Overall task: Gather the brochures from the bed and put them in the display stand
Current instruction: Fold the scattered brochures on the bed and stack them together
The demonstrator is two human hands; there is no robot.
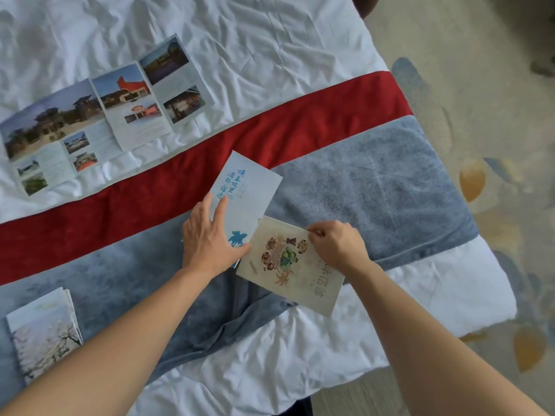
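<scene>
A pale blue brochure (250,190) with blue writing lies on the bed where the red runner meets the grey towel. My left hand (208,238) rests flat on its lower left part, fingers straight. A beige brochure (285,265) with a food picture overlaps its lower right corner. My right hand (336,244) pinches the beige brochure's upper edge with curled fingers. A large unfolded brochure (99,115) with building photos lies spread on the white sheet at the upper left. A folded brochure (42,334) with a tree picture sits at the lower left. No display stand is in view.
The red runner (300,124) crosses the bed diagonally. A grey-blue towel (390,190) lies below it, over the white duvet (390,310). The bed's edge runs along the right, with patterned carpet (495,145) beyond.
</scene>
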